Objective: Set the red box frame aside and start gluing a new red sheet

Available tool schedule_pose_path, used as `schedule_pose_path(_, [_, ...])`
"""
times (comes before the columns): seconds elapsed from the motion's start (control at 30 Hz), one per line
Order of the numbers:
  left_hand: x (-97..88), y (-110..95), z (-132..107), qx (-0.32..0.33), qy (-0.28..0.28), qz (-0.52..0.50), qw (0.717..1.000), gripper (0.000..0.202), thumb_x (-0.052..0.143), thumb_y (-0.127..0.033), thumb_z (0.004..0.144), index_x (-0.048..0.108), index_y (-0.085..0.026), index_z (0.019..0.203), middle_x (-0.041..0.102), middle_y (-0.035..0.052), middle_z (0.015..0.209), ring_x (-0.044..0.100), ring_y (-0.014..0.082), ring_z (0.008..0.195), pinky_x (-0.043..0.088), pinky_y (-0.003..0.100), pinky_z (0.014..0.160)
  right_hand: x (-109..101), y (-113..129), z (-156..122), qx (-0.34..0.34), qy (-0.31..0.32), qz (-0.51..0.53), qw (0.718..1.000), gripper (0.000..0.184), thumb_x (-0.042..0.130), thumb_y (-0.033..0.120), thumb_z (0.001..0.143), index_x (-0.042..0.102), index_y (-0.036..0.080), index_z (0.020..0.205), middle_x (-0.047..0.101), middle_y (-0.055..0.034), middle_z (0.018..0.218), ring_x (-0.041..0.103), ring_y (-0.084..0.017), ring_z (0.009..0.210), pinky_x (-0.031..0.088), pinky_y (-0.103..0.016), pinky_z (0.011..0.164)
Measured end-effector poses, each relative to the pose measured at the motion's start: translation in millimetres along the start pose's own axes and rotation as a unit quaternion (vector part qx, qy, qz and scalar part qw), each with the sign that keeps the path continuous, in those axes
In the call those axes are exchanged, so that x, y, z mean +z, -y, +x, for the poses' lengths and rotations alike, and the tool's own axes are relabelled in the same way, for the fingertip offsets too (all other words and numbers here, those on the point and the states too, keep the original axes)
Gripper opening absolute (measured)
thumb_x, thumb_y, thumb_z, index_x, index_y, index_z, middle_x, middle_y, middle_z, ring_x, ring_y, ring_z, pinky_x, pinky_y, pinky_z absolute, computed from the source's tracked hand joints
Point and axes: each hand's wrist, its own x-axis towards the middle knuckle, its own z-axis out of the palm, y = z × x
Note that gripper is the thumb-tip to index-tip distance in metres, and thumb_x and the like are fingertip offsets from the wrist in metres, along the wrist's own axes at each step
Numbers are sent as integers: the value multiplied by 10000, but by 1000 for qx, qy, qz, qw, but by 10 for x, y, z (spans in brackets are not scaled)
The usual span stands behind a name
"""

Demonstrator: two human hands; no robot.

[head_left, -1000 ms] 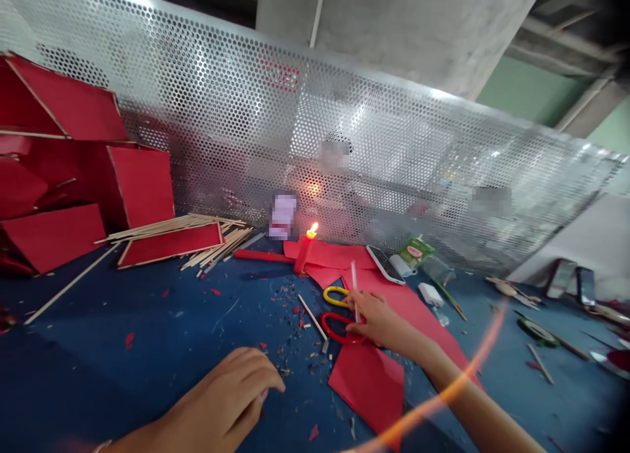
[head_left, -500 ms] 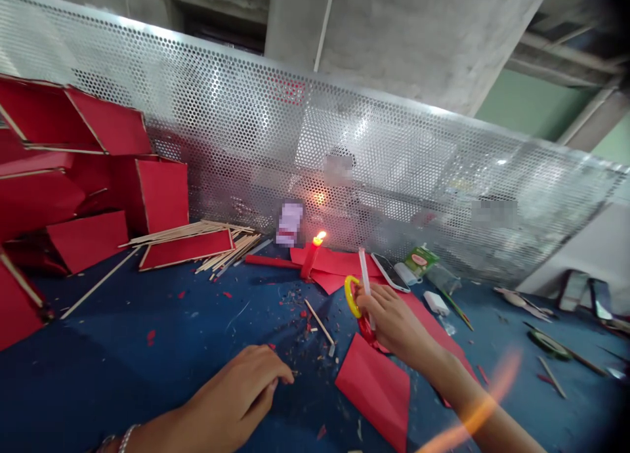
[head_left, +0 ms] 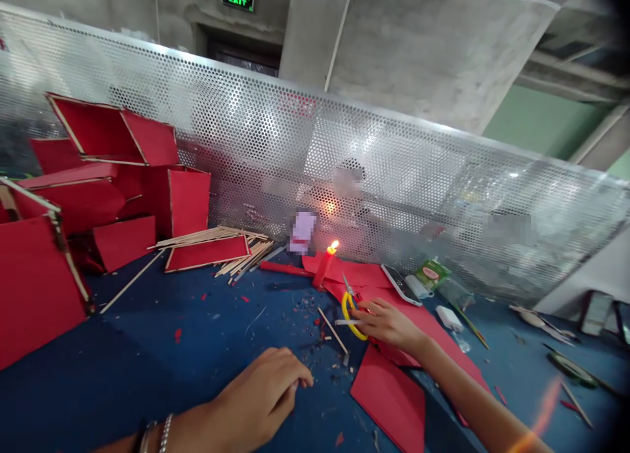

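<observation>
My right hand (head_left: 388,323) is closed on a pair of scissors (head_left: 352,305) with a yellow and a red handle, lifted just off the blue table (head_left: 207,348); a thin pale stick lies across its fingers too. A lit red candle (head_left: 325,266) stands just beyond the scissors. My left hand (head_left: 263,400) rests low on the table near the front, fingers curled under, with nothing visible in it. Red paper sheets (head_left: 388,394) lie under and in front of my right arm.
Red paper-and-stick boxes (head_left: 108,171) are piled at the left. A bundle of thin wooden sticks (head_left: 221,243) lies behind them. A perforated metal screen (head_left: 315,157) walls the far edge. A phone (head_left: 401,283), a green packet (head_left: 430,274) and small tools lie at the right.
My right hand picked the scissors up from the red paper and tilted them upward; the pale stick swung from upright to flat. The view shifted right and up. My left hand hardly moved.
</observation>
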Motion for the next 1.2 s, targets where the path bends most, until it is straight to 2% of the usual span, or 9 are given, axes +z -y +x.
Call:
schedule_pose_path(0.23, [16,17,-9,-1,1,2,1000,294,392,-39,894,574,-231,1023,651,13,952,572,171,872,443,284,800,63,-237,96,41,-1,5,999,326,505,136,953,633,367,1144,614,55,1335,529,-178,1265,424,-453,1067])
schedule_pose_path(0.33, [21,28,-10,0,4,1,1000,286,391,-47,895,568,-233,1022,647,12,941,570,174,862,442,288,802,129,-348,17,124,-28,-2,992,358,472,158,957,595,366,1220,581,33,1376,520,-196,1275,409,-473,1080])
schedule_pose_path(0.47, [27,24,-9,3,10,2,1000,297,383,-38,893,569,-228,1024,658,16,949,571,178,881,437,294,818,179,-436,-167,283,-82,-16,956,402,344,239,989,507,224,1357,555,-122,1382,486,-286,1301,344,-568,1096])
schedule_pose_path(0.57, [42,29,-9,9,6,0,1000,292,374,-51,902,566,-231,1029,655,16,935,572,176,862,436,297,800,214,-344,-355,343,-55,13,938,512,464,409,939,485,159,1385,567,-177,1349,514,-334,1271,410,-544,1057])
schedule_pose_path(0.7, [41,34,-3,5,12,-6,1000,290,375,-58,900,565,-237,1028,652,11,932,572,176,857,437,300,796,241,-59,-614,356,23,80,931,742,639,541,789,448,228,1434,516,-130,1431,491,-320,1311,463,-459,1035])
schedule_pose_path(0.8, [17,20,0,7,19,-5,1000,285,385,-59,901,572,-234,1026,648,13,930,566,176,859,435,304,814,153,93,-727,360,87,140,918,830,683,517,750,376,262,1478,400,-106,1519,390,-313,1386,390,-448,1103])
schedule_pose_path(0.9, [-5,-7,-6,14,25,-2,1000,284,384,-51,901,570,-223,1026,642,18,921,563,171,842,434,302,816,7,144,-746,352,130,170,911,762,683,428,741,443,254,1443,421,-113,1504,399,-331,1377,354,-479,1121])
schedule_pose_path(1.07, [-41,-60,-8,9,41,5,999,292,379,-40,893,576,-213,1021,642,22,906,568,174,843,444,295,784,-66,227,-674,284,100,80,950,613,530,178,711,593,249,1317,597,-88,1353,542,-311,1258,426,-508,1051])
schedule_pose_path(1.2, [-72,-88,14,5,48,10,999,296,377,-37,890,581,-208,1022,640,26,894,571,176,838,452,295,765,-9,285,-645,258,58,-1,965,547,504,135,711,651,235,1227,658,-102,1256,613,-315,1155,488,-519,961])
